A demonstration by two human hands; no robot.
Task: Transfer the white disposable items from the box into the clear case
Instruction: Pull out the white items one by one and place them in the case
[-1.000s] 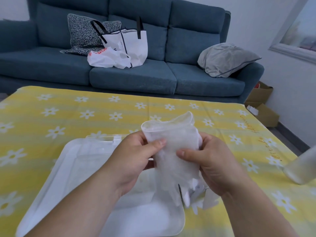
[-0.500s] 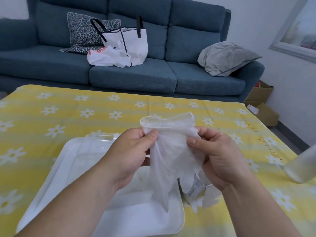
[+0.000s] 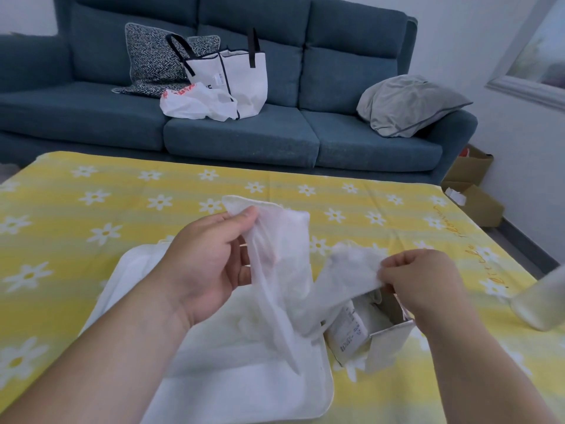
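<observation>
left hand, raised over the case, pinches a glove by its cuff, while right hand, apart and lower above the box, pinches a second glove.

Left hand pinching white glove, right hand pinching second glove

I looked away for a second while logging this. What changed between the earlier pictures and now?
The hands drew apart: the left hand keeps the first glove pinched by its cuff, while the right hand pulled a second glove off to the right, above the box. Earlier both pinched them as one bundle. The clear case and box stayed put.
</observation>
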